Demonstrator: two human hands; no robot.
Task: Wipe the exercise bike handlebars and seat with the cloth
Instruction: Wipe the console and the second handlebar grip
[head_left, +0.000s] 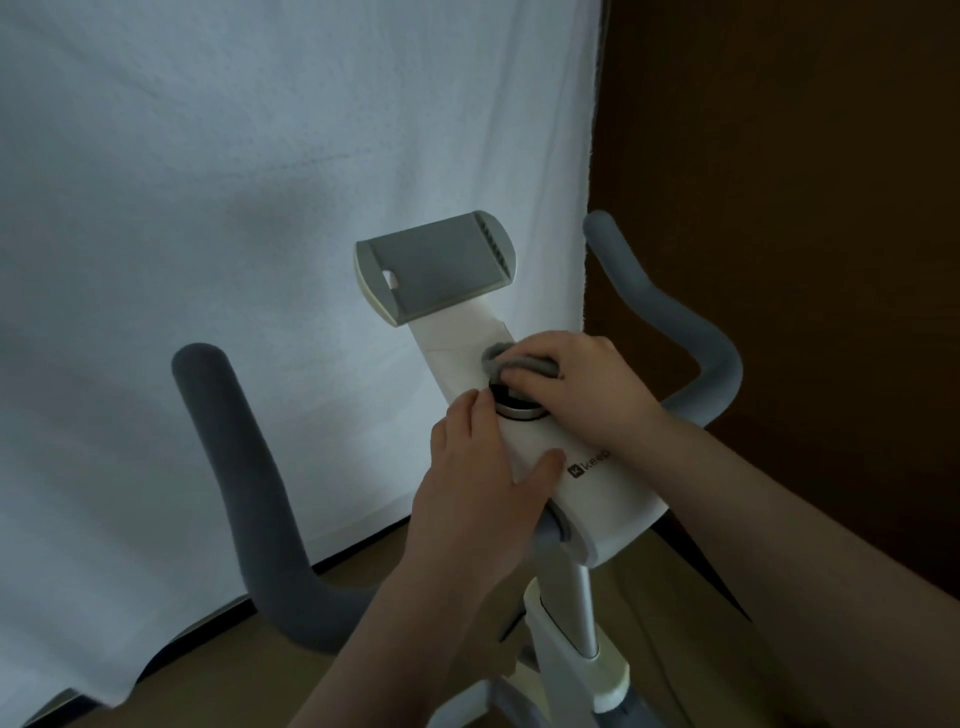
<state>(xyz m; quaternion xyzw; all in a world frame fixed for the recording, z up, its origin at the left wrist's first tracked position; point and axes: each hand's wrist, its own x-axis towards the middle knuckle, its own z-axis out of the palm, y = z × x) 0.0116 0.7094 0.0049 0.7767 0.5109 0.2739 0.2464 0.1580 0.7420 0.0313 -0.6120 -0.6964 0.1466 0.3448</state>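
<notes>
Right hand (582, 384) bunches a fuzzy grey cloth (511, 364) on the round knob (517, 408); left hand (478, 478) lies flat, gripping nothing, on the smooth white console (602, 499).

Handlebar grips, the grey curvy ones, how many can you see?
2. The left grip curves up at the left of the white console; the right grip rises behind the right hand. None seems hidden.

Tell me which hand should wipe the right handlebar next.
The right hand. It already holds the cloth on the console by the knob, and the right handlebar curves up just beyond it. The left hand is bare, resting flat on the console.
</notes>
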